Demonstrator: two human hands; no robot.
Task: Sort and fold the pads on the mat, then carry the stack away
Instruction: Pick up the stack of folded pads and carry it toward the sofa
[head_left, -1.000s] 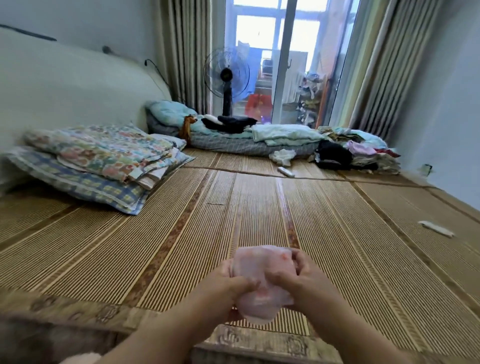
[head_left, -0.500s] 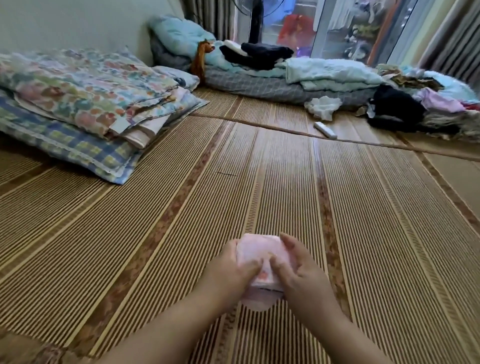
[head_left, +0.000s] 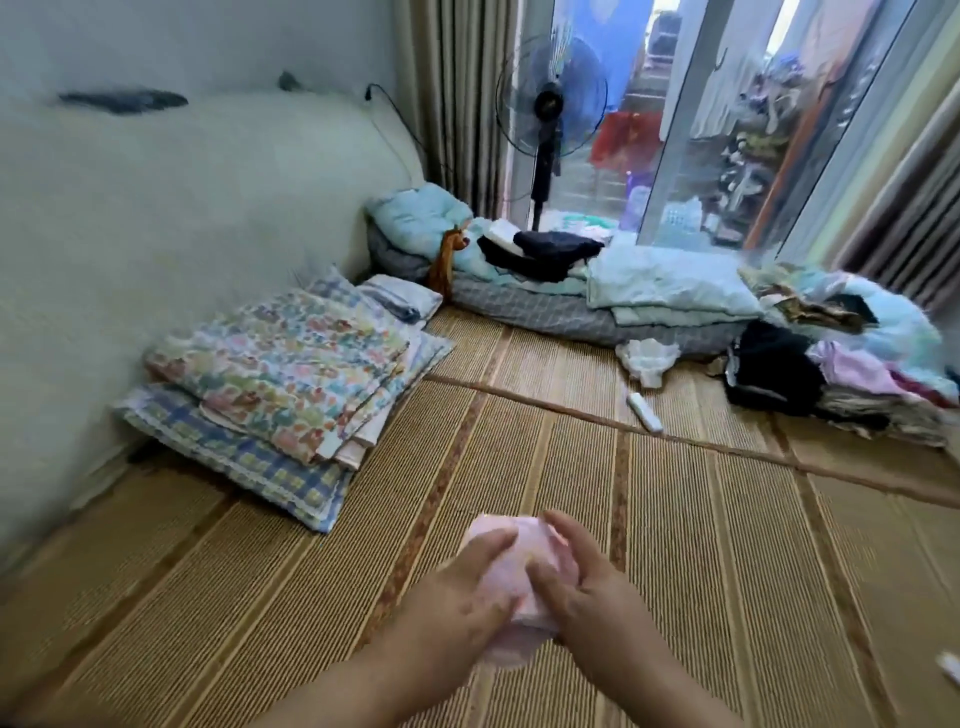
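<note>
A small stack of folded pale pink pads (head_left: 519, 564) is held in front of me above the woven straw mat (head_left: 701, 545). My left hand (head_left: 462, 603) grips the stack's left side with its thumb laid across the top. My right hand (head_left: 582, 587) grips the right side, fingers wrapped over the pink fabric. Both hands hide most of the stack; only its top and lower edge show.
A folded floral quilt pile (head_left: 280, 384) lies left against the wall. Bedding and a grey mattress (head_left: 597, 306) lie at the back, with a clothes heap (head_left: 841, 364) at right. A white remote (head_left: 644, 413) and crumpled white cloth (head_left: 647, 358) lie on the mat. A standing fan (head_left: 548, 109) is by the window.
The view has lifted and swung left, showing the wall and fan again. Both hands still hold the pink stack together, with the fingers shifted slightly over its top.
</note>
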